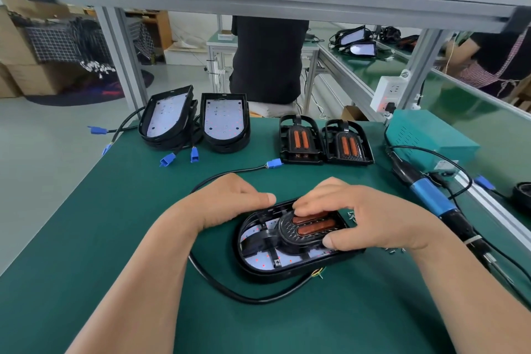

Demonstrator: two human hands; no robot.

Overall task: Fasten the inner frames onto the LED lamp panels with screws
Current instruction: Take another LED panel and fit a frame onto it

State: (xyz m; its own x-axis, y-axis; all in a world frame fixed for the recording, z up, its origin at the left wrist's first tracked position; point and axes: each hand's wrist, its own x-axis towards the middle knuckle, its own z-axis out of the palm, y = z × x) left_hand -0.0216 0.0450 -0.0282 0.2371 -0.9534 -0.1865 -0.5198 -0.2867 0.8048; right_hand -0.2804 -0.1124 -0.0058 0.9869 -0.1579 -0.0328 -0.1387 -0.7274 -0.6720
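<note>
Crowding the upper left of the counter (129, 224), stacked panels (168, 118) trail blue-plugged cables. Centre frame, the left hand (227, 204) curls its fingers round the rim of the LED lamp panel (258, 260); the right hand (370, 218) pinches the inner frame (287, 234) lying in it. Loose screws (351, 216) and a screwdriver (431, 201) lie right, near the edge.

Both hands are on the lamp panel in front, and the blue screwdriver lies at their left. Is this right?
No. The head view shows the blue screwdriver lying at their right. The left hand and right hand are on the lamp panel.
</note>
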